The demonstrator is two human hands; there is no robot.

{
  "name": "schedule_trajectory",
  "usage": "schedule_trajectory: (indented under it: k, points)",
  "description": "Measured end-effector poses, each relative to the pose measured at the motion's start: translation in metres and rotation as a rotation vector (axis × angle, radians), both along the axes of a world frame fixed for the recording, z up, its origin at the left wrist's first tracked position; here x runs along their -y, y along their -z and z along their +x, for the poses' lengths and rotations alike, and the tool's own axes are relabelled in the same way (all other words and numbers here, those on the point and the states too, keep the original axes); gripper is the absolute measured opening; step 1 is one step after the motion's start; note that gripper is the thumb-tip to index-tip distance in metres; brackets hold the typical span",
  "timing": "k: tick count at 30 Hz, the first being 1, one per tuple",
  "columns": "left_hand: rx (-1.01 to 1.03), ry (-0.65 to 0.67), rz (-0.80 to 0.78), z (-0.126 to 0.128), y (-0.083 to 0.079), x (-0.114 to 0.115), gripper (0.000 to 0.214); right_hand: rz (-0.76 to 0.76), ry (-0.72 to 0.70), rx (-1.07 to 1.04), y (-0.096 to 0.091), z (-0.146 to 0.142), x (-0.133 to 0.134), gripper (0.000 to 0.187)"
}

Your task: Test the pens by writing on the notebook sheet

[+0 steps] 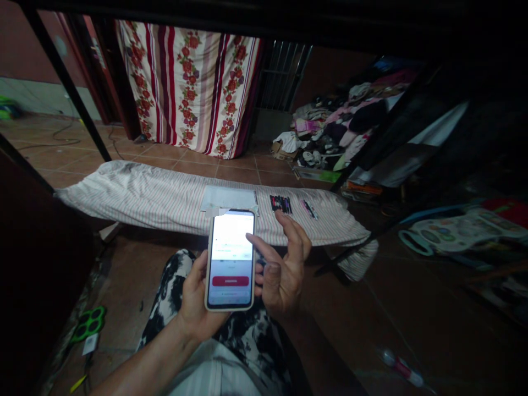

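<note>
My left hand (193, 300) grips a phone (230, 258) with a lit screen, held upright over my lap. My right hand (284, 263) hovers at the phone's right edge, its index finger stretched toward the screen and the other fingers loosely apart, holding nothing. Beyond the phone lies a striped ironing board (165, 198) low over the tiled floor. On it rest a spiral notebook (231, 197) and a row of pens (281, 204), with more pens (308, 208) further right.
A flowered striped curtain (190, 82) hangs at the back. A heap of clothes (338, 132) lies at the back right. Green scissors (87, 323) lie on the floor at left, a toy board (457, 231) at right. Dark frame bars (66, 82) cross the upper left.
</note>
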State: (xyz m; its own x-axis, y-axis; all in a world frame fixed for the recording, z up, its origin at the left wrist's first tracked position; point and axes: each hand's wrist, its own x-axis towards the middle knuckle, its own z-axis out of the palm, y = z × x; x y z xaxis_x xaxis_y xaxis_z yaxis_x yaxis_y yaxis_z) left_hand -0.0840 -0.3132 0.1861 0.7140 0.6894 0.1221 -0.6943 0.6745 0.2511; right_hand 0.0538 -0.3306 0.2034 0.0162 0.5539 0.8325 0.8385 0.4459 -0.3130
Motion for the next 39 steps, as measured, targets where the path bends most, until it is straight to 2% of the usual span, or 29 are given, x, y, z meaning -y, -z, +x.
schedule_trajectory:
  k: [10,24,31,39]
  points:
    - [-0.008,-0.020,0.017,-0.003,0.002,-0.001,0.051,0.008,-0.001,-0.033,-0.001,0.001,0.000,0.057]
    - [0.032,-0.018,0.036,-0.001,-0.001,-0.002,0.049,-0.001,-0.014,-0.054,0.000,-0.003,0.004,0.057]
    - [-0.014,-0.014,0.063,-0.003,0.002,-0.002,0.059,0.015,-0.011,-0.053,0.004,-0.004,0.009,0.059]
    - [0.016,-0.016,0.052,-0.002,-0.002,-0.002,0.054,0.012,-0.003,-0.043,0.005,-0.005,0.013,0.059]
